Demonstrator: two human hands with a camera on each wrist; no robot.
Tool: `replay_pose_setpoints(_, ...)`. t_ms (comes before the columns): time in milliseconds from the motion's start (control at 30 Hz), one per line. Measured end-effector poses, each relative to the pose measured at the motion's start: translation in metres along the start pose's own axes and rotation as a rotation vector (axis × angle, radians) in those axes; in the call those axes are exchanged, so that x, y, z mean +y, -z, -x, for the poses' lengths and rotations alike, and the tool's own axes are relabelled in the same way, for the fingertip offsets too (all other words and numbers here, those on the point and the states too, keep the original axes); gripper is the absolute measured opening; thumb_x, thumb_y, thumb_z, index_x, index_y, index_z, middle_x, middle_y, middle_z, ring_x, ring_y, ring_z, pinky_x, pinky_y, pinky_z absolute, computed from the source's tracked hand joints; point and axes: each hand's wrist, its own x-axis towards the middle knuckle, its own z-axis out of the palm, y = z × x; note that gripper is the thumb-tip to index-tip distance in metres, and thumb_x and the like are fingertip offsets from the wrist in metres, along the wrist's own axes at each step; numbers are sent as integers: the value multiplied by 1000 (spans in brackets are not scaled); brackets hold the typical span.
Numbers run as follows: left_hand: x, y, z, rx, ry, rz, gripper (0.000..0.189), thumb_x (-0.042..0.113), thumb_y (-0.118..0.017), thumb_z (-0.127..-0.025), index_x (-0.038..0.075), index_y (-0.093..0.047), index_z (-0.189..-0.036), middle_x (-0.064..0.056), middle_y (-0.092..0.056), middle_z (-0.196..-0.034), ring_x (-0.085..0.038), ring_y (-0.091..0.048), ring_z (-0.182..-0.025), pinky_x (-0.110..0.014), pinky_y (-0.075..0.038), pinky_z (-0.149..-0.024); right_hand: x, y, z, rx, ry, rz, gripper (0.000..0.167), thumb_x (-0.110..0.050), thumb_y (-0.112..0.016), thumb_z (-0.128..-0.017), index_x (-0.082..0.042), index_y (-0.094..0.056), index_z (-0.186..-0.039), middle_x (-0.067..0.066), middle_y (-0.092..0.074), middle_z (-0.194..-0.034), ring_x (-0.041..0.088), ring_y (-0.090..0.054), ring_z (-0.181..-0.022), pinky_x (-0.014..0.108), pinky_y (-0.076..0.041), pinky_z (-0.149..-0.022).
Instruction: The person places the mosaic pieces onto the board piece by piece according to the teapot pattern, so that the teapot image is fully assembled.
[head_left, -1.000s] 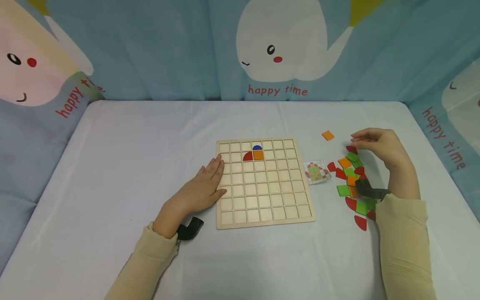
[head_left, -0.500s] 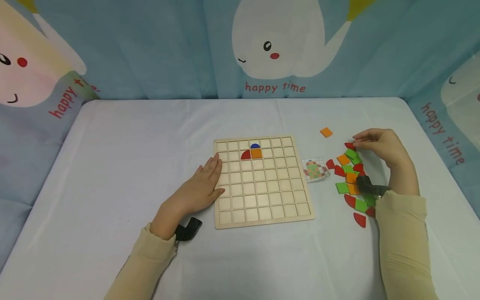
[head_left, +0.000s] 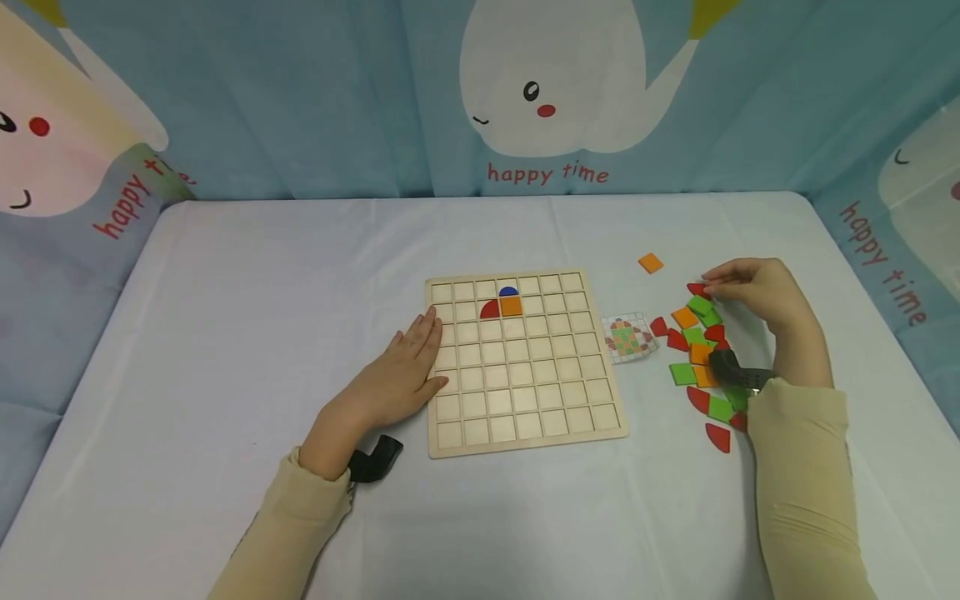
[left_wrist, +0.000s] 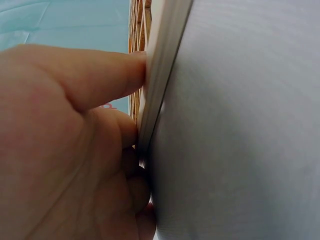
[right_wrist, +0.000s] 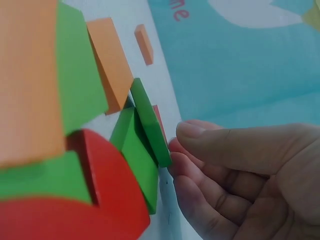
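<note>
My left hand (head_left: 397, 375) lies with straight fingers along the left edge of a wooden grid board (head_left: 480, 451). In the left wrist view its thumb (left_wrist: 115, 72) touches the board's rim (left_wrist: 167, 55). The board holds a blue half-round piece (head_left: 508, 291), an orange square (head_left: 512, 307) and a red quarter-round piece (head_left: 490, 310). My right hand (head_left: 761, 287) hovers at the far end of the loose pieces, fingers loosely bent, fingertips right at a red piece (head_left: 697, 289). In the right wrist view green tiles (right_wrist: 150, 122) partly hide that red piece beside the fingertips.
A small printed pattern card (head_left: 628, 337) lies against the board's right side. Several red, green and orange pieces (head_left: 682, 374) spread below the right hand, some overlapping. One orange square (head_left: 651, 263) lies apart toward the back. A blue curtain (head_left: 337, 100) stands behind the table.
The whole head view has shifted slightly, with the scene drifting a little left and up. Both hands and the pieces otherwise keep their places.
</note>
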Motion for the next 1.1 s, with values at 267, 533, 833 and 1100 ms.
replay_pose_setpoints(267,0,-1,-1,-4,4,0,73,26,-48,-99,-9,-6,-147,-21,5,-155,-34,0,-142,-50,-8,-113,26,-1,-19,26,-10,50,38,-36,-63,-90,-9,-66,-117,11,-60,-116,33,-42,-113,58,-37,-96)
replay_pose_setpoints(533,0,-1,-2,3,4,-2,73,26,-48,-99,-9,-6,-147,-21,5,-155,-34,0,-142,-50,-8,-113,0,-2,1,-2,-12,54,40,-27,-63,-92,2,-61,-120,16,-61,-111,37,-41,-112,56,-38,-95)
replay_pose_setpoints(833,-1,-2,-3,2,6,-7,73,26,-48,-99,-9,-6,-147,-21,5,-155,-34,0,-142,-50,-8,-113,-3,-5,2,-20,1,85,38,-22,-61,-92,6,-61,-118,25,-58,-109,40,-43,-107,54,-41,-90)
replay_pose_setpoints(1100,1,-1,-1,3,8,-6,72,26,-48,-99,-9,-7,-147,-21,4,-155,-34,-1,-142,-49,-8,-113,-2,-5,2,-35,33,100,40,-24,-62,-92,8,-60,-117,29,-55,-114,40,-43,-106,57,-38,-92)
